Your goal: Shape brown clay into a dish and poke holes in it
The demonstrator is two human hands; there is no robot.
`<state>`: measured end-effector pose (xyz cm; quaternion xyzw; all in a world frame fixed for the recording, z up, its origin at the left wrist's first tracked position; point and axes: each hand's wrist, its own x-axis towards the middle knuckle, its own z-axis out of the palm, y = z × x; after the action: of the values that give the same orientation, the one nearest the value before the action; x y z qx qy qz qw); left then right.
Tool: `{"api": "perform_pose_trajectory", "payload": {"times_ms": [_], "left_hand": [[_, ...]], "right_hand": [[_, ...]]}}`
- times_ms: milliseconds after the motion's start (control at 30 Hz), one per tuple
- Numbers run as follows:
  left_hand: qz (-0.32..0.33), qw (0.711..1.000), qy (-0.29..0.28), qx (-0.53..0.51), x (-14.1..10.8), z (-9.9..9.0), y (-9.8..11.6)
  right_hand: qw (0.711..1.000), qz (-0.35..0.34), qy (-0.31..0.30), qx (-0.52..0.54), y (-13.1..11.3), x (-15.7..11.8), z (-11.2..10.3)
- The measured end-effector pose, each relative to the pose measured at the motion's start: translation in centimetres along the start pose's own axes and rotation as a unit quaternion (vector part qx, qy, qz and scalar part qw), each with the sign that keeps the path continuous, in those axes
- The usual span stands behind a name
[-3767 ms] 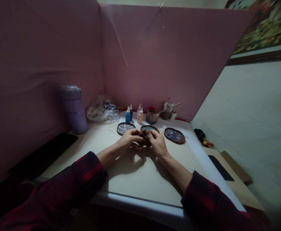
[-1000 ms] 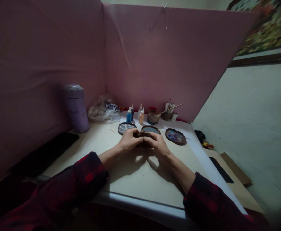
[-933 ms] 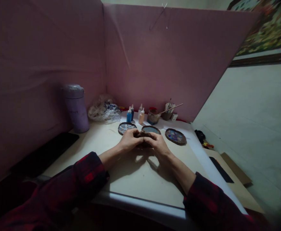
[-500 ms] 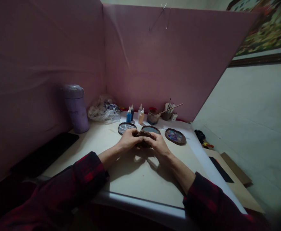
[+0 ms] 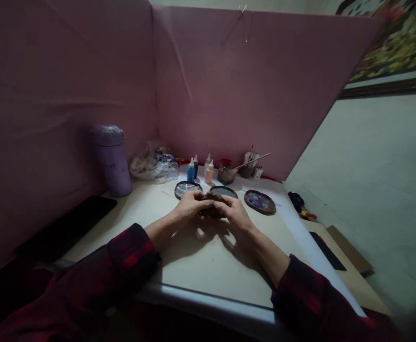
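Observation:
A dark brown lump, clay by its look [image 5: 213, 212], is held between both hands above the middle of the table. My left hand [image 5: 190, 207] grips its left side, thumb on the near face. On the other side my right hand [image 5: 235, 213] closes on it, thumb close to the left one. Just behind the hands lie a round brown-rimmed piece with a pale blue inside [image 5: 186, 188] and a second one [image 5: 225, 191], partly covered. A third, with blue and purple patches [image 5: 260, 202], lies to the right.
Small paint bottles [image 5: 191, 172], a murky jar [image 5: 226, 174] and a brush holder [image 5: 248, 170] stand at the back. A purple tumbler [image 5: 113, 164], crumpled plastic [image 5: 154, 164] and a black flat object [image 5: 72, 223] are at the left. Pink panels enclose the back and left.
The brown lump has tilted, so more of its near face and upper edge shows between the thumbs. Both hands have shifted only slightly.

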<state>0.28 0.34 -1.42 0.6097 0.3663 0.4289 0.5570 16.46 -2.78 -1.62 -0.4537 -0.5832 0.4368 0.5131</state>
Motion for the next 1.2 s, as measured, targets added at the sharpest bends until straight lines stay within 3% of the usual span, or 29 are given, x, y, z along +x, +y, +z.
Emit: {"api": "perform_pose_trajectory", "payload": {"times_ms": [567,1033,1200], "left_hand": [[-0.017,1.0,-0.004,-0.005,-0.11,-0.05,0.14],[0.006,1.0,-0.014,0.02,0.05,0.04,-0.03],[0.04,0.997,0.013,0.064,0.04,0.22,0.3]], "right_hand": [[1.0,0.003,0.006,0.008,-0.38,-0.06,0.13],[1.0,-0.003,0.021,-0.013,-0.02,0.18,0.0],[0.999,-0.006,0.016,-0.033,0.18,0.14,0.08]]}}
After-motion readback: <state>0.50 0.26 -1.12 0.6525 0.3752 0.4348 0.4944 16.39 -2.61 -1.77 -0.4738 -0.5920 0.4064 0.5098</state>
